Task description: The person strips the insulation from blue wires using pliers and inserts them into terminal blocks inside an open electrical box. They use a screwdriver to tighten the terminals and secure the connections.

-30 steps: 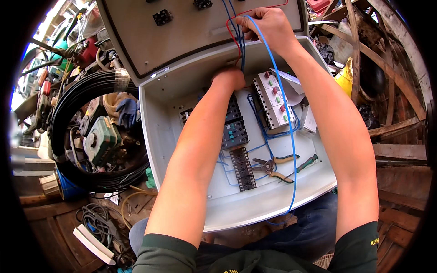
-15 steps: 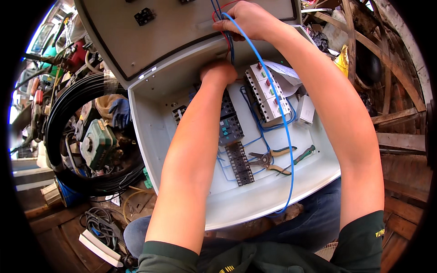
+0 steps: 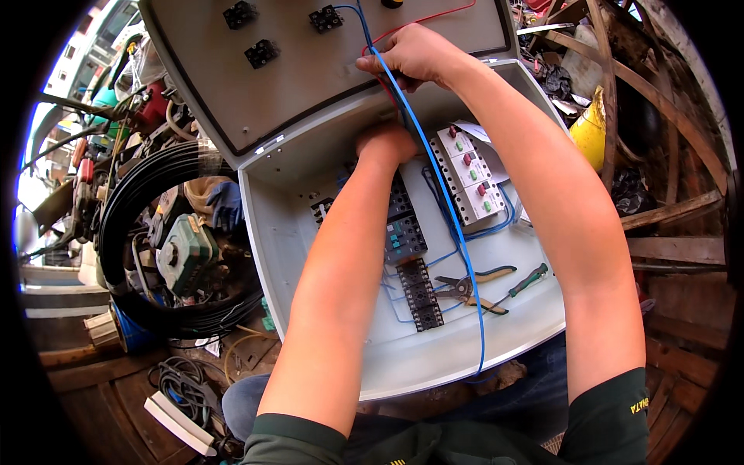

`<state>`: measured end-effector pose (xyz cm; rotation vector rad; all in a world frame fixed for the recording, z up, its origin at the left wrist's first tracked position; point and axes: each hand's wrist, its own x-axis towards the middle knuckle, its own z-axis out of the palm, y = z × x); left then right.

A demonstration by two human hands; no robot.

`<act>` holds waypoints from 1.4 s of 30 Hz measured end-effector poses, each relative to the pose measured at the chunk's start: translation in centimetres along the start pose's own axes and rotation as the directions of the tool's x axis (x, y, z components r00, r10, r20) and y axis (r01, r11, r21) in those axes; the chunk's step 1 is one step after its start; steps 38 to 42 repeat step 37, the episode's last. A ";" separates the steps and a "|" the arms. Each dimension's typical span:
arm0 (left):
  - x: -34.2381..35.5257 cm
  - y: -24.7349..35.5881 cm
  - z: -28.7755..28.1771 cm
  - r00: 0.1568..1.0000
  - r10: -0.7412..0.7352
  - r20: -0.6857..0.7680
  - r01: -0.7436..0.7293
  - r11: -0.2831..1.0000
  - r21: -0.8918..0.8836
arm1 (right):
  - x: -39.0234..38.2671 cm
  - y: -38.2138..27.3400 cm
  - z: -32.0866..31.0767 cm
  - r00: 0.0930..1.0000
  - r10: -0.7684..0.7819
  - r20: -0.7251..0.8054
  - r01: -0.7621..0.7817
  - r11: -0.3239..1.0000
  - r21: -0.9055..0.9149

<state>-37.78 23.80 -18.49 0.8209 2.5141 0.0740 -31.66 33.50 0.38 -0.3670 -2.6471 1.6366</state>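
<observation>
My right hand [image 3: 415, 56] is closed at the hinge side of a grey enclosure, pinching a bundle of electrical wires. A red wire [image 3: 434, 17] and a bright blue wire [image 3: 443, 163] run past these fingers. Lower down, my left hand [image 3: 387, 142] reaches inside the box by its far wall, where the bundle runs down; its fingers are hidden. Under my left forearm sit black contactors [image 3: 405, 239] and black relay sockets [image 3: 421, 294]. White motor breakers [image 3: 470, 177] with red and green buttons stand to the right. The open lid [image 3: 310, 85] carries black contact blocks [image 3: 262, 53].
Wire strippers [image 3: 463, 288] and a green-handled screwdriver [image 3: 527, 281] lie on the box floor. A coil of black cable [image 3: 128, 201] is at the left, around a green-grey machine part [image 3: 186, 252]. Curved metal strips [image 3: 666, 101] and a yellow bag [image 3: 590, 132] are at the right.
The view has shifted, so the box sits lower and more of the lid shows. Both hands stay at the wires, and the blue wire hangs straighter.
</observation>
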 end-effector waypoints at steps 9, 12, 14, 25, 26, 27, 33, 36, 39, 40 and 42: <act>-5.2 0.4 -3.0 0.984 0.174 -0.033 -0.169 0.979 0.116 | 0.0 1.5 1.0 0.987 -0.097 -0.132 0.098 0.995 -0.001; -14.0 1.6 -10.7 0.972 0.197 -0.126 -0.185 0.977 0.102 | -0.1 1.7 0.6 0.983 -0.086 -0.163 0.089 0.996 0.008; -16.8 0.6 -14.7 0.957 0.132 -0.256 -0.238 0.865 -0.442 | -0.4 1.3 0.9 0.973 -0.131 -0.192 0.128 0.991 -0.027; -20.0 0.0 -28.5 0.990 0.068 0.122 0.059 0.587 -0.807 | -0.2 1.4 1.6 0.976 -0.121 -0.183 0.121 0.993 -0.012; -19.5 -0.1 -30.5 0.993 0.065 0.096 0.014 0.751 -0.660 | -0.4 1.6 1.4 0.975 -0.116 -0.192 0.115 0.993 -0.014; -19.1 0.2 -32.4 0.999 0.053 -0.011 -0.054 0.942 -0.332 | -0.6 1.5 1.3 0.974 -0.114 -0.197 0.114 0.993 -0.012; -13.3 1.4 -40.4 0.762 0.584 -0.281 -0.310 0.709 0.633 | -1.0 0.9 1.5 0.975 -0.117 -0.188 0.117 0.993 -0.011; -13.3 4.3 -38.9 0.777 0.525 -0.347 -0.239 0.756 0.609 | -0.4 2.2 1.2 0.970 -0.129 -0.205 0.143 0.988 0.056; -13.3 4.5 -39.1 0.776 0.525 -0.349 -0.232 0.753 0.616 | -0.3 2.3 1.3 0.969 -0.139 -0.206 0.158 0.984 0.081; -13.3 4.5 -39.1 0.776 0.525 -0.349 -0.232 0.753 0.616 | -0.3 2.3 1.3 0.969 -0.139 -0.206 0.158 0.984 0.081; -13.3 4.5 -39.1 0.776 0.525 -0.349 -0.232 0.753 0.616 | -0.3 2.3 1.3 0.969 -0.139 -0.206 0.158 0.984 0.081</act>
